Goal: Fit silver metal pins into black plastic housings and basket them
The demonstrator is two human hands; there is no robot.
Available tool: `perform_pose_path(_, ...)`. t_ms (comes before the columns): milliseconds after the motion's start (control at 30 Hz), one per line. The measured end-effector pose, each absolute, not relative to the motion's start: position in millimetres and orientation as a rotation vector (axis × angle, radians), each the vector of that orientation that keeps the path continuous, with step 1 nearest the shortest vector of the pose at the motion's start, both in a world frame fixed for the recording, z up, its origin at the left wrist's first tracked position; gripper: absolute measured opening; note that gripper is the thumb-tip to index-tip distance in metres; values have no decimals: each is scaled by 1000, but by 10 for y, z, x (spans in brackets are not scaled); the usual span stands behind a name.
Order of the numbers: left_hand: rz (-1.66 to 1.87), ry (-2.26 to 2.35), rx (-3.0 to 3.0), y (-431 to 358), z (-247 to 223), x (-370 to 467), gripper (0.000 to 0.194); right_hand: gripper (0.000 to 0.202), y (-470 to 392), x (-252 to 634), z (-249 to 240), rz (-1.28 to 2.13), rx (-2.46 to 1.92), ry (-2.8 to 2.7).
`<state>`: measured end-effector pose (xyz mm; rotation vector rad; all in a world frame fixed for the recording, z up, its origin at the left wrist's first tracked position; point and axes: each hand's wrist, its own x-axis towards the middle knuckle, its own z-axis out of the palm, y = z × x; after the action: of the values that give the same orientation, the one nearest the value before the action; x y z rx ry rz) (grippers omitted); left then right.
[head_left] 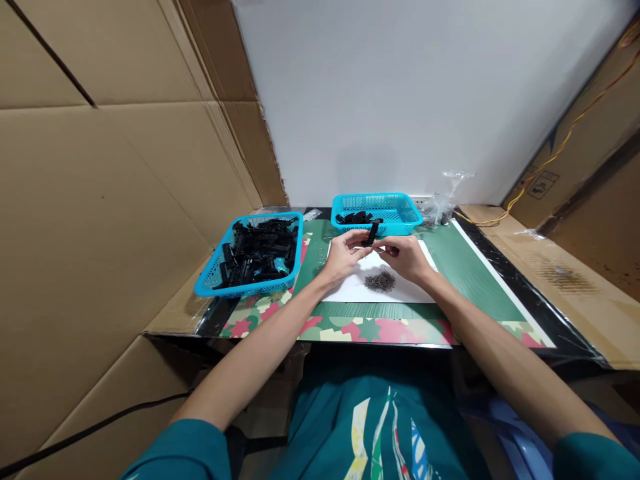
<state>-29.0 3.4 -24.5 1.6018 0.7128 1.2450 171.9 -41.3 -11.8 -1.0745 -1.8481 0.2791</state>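
My left hand (345,255) is closed on a small black plastic part (373,233), which stands up between its fingers. Close beside it, my right hand (406,256) is pinched at the lower end of the same part. What the right fingertips hold, if anything, is too small to name. Both hands are above a white sheet (345,290), where a pile of tiny dark metal pieces (380,280) lies just below them.
A blue basket (210,288) full of black plastic parts (260,247) stands at left. Behind the hands is another blue basket (400,229) with fewer parts. Clear plastic bags (440,208) lie at back right. Cardboard walls (150,167) flank the green-topped table (480,267).
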Motion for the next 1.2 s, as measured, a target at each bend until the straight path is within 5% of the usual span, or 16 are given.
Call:
perform_pose_path(200,1202,734,1615,27,-259,-304,55,17,-416,1713,-130,327,-1062,-1860)
perform_pose_path(467,1037,701,1540,-94,-161,-341,59,44,-460,1719,-24,428,-1009,-1810)
perform_pose_path(800,1013,699,1531,-57,-170,-285,72,39,-398,1753,-58,502,-1005,-1784)
perform_pose_path(1200,1147,829,1848,-79,-142,-309,54,45,-371,1809,-35,388,-1023,-1788)
